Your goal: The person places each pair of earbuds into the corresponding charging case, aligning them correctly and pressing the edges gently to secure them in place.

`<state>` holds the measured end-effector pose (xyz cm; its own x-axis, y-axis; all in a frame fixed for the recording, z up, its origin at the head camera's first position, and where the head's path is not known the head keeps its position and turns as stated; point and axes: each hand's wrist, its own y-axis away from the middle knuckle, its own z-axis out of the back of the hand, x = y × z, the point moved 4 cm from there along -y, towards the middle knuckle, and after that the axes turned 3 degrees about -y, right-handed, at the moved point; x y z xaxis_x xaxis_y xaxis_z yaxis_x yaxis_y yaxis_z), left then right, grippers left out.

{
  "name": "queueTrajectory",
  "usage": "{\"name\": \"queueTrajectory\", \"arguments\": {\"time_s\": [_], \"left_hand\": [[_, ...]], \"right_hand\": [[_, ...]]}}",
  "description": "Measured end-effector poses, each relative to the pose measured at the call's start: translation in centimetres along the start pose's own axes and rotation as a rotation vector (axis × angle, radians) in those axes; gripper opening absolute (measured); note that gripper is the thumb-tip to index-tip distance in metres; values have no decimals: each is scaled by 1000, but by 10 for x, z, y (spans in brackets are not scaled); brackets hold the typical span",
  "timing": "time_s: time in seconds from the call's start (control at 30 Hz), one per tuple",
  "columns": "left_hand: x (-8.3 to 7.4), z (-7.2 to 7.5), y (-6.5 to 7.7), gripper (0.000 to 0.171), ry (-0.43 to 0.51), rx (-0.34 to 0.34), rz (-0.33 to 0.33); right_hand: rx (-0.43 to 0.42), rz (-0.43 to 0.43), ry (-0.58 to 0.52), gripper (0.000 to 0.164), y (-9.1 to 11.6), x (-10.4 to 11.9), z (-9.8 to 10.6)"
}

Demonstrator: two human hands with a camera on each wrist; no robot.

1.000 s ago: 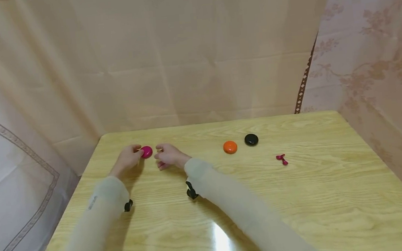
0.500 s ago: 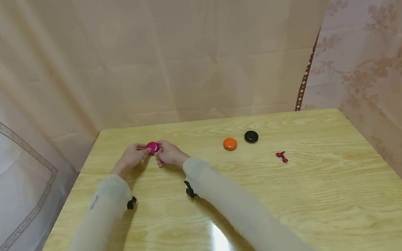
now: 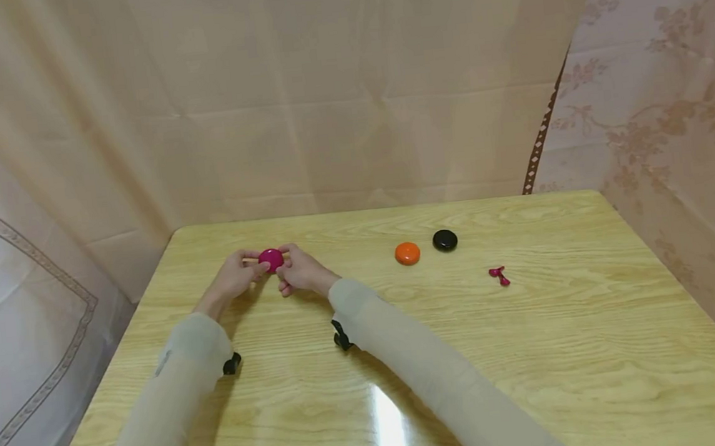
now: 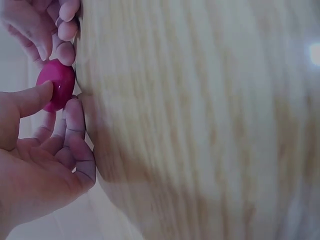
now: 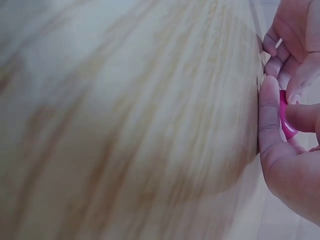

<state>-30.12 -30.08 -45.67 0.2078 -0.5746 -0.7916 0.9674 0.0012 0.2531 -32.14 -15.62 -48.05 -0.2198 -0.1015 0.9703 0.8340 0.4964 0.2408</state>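
Note:
A glossy, round magenta disc (image 3: pixel 271 260), thick like a small case, is between the two hands at the back left of the table. My left hand (image 3: pixel 236 275) pinches its left side, thumb on top, as the left wrist view shows. From the right, my right hand (image 3: pixel 303 270) pinches the opposite side; in the right wrist view its thumb rests on the disc (image 5: pixel 287 115). Both hands' lower fingers lie close to the tabletop. Whether the disc touches the table cannot be told.
The wooden table (image 3: pixel 539 363) has an orange disc (image 3: pixel 408 253) and a black disc (image 3: pixel 445 240) right of the hands. Two joined small magenta pieces (image 3: pixel 500 276), perhaps earbuds, lie farther right. A beige curtain (image 3: pixel 345 95) hangs behind the table's far edge.
The magenta disc has shifted a little right in the left hand. My right hand, apart from it at first, has closed its fingers on the disc's right side.

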Motion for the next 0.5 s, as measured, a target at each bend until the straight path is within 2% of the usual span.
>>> {"name": "queueTrajectory", "arguments": {"time_s": [0.23, 0.4, 0.5], "left_hand": [[-9, -9, 2, 44, -17, 3, -99], [-19, -20, 6, 45, 6, 54, -144], [-31, -30, 10, 43, 19, 86, -191]], "right_hand": [[15, -6, 21, 34, 11, 2, 17], [48, -15, 78, 32, 19, 3, 45], [71, -22, 87, 33, 25, 4, 66]]}}
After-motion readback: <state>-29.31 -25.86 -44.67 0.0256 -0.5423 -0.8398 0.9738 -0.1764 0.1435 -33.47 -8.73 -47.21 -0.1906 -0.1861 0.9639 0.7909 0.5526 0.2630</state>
